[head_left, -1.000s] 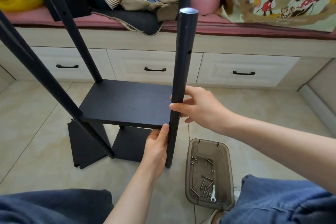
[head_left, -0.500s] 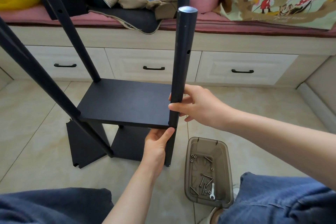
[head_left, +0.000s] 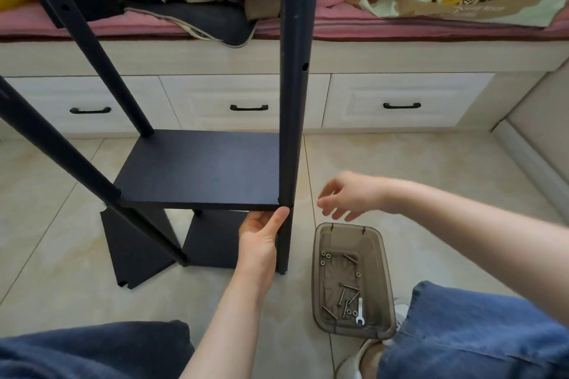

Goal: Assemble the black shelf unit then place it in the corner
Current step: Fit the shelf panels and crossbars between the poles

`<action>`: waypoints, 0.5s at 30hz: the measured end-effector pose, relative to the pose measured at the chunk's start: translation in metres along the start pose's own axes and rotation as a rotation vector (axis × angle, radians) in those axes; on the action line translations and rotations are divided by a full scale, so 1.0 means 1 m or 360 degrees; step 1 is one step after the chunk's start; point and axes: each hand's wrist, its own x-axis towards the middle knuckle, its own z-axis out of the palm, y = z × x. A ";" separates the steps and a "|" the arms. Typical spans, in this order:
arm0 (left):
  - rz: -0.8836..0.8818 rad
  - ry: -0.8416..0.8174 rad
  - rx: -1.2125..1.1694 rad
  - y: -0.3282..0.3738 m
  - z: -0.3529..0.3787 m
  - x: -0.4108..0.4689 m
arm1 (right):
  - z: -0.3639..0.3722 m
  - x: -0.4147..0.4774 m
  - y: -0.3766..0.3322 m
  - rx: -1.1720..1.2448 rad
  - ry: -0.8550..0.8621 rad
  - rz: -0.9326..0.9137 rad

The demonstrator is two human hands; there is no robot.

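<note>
Head view: shelf unit point(head_left: 295, 101) is standing part-built on the floor point(head_left: 431, 169), in front of the drawers point(head_left: 406, 89). Four posts are carrying a bottom board point(head_left: 212, 243) and a middle board point(head_left: 203, 169). Upper post holes are sitting empty, and a spare board point(head_left: 132, 252) is lying at left. Screws point(head_left: 346, 295) are waiting in the tray point(head_left: 348, 226). Left hand point(head_left: 261, 237) is propping the middle board's near right corner, fingers hidden beneath; grip undeterminable. Right hand point(head_left: 348, 197) is hovering above the tray, loosely spread, holding nothing. Fastening, further boards and corner placement are judged outstanding.

Black shelf unit point(head_left: 200, 172), brown tray point(head_left: 317, 280), pink cushion point(head_left: 400, 29).
</note>
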 end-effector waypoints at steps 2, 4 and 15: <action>0.0011 0.0001 0.0009 -0.001 0.000 0.001 | 0.021 0.024 0.017 -0.0082 -0.0041 0.0160; 0.0015 0.0004 -0.0002 -0.002 0.000 0.002 | 0.047 0.042 0.034 -0.0180 -0.0078 0.0320; 0.0032 -0.0002 0.0089 0.001 -0.002 0.003 | 0.158 0.080 0.090 0.0274 -0.0146 0.0624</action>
